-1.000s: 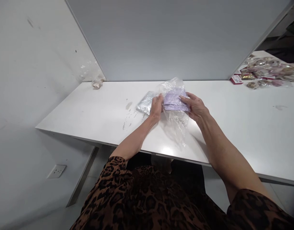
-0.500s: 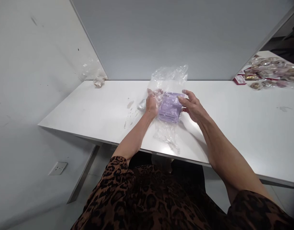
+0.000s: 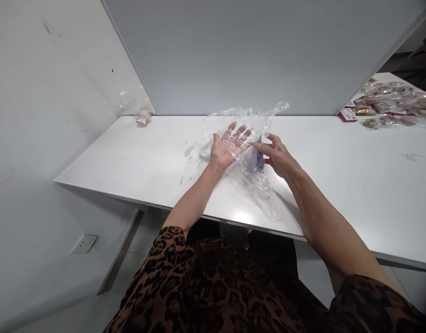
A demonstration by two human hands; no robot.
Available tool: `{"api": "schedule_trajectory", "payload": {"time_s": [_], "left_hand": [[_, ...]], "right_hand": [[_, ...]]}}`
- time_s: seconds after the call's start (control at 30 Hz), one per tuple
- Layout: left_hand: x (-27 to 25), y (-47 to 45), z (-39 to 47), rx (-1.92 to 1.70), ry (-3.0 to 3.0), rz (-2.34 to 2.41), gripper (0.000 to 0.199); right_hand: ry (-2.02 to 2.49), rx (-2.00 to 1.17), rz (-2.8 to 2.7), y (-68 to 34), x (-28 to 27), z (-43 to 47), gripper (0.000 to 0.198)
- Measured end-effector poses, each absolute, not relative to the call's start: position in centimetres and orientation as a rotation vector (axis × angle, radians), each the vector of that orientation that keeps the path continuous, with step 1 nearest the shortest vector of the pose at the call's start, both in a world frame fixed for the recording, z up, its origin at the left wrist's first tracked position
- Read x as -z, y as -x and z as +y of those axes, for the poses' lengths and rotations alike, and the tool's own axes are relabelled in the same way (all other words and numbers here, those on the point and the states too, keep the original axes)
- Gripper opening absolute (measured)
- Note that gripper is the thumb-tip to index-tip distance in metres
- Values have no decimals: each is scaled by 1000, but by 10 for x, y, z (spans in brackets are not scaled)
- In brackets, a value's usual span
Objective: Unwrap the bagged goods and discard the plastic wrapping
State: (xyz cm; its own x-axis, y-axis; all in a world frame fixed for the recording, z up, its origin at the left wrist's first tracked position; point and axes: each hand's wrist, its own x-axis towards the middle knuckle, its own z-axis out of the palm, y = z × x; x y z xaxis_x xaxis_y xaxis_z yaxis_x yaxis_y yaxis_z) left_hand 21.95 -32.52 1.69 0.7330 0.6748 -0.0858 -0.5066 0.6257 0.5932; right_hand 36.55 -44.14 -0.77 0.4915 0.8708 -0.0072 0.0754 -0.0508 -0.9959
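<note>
My right hand (image 3: 276, 155) grips a flat purple packet (image 3: 259, 156), now turned edge-on above the white tabletop. Loose clear plastic wrap (image 3: 258, 182) surrounds the packet and trails below it toward the front edge. My left hand (image 3: 227, 145) is open, palm up with the fingers spread, and part of the wrap lies across its palm and fingers. Behind the left wrist a small greyish item (image 3: 205, 151) rests on the table, partly hidden; its kind I cannot make out.
A grey panel (image 3: 234, 55) rises along the table's back edge. Crumpled clear plastic (image 3: 142, 118) sits in the back left corner. At the back right lie several plastic-wrapped items (image 3: 390, 104) and a red-and-white box (image 3: 347, 114). The white tabletop (image 3: 355, 185) extends right.
The purple packet has turned from its broad face to its edge. My left hand has opened its fingers away from it, and the wrap has swung to the right.
</note>
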Motion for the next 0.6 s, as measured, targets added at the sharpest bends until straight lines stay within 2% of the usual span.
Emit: {"api": "schedule_trajectory", "payload": {"time_s": [0.1, 0.23, 0.4, 0.47, 0.6], "left_hand": [[-20, -218, -324, -710, -563, 321, 78], [-25, -215, -320, -745, -525, 340, 79], [-26, -214, -318, -750, -474, 335, 79], [-26, -214, -319, -742, -468, 336, 79], [-27, -214, -320, -742, -511, 335, 80]], "right_hand": [[1472, -837, -716, -377, 4, -444, 80], [1620, -715, -631, -406, 13, -446, 78], [2026, -190, -731, -423, 20, -450, 65], [2018, -122, -849, -414, 17, -450, 62], [1953, -252, -1125, -384, 15, -445, 81]]}}
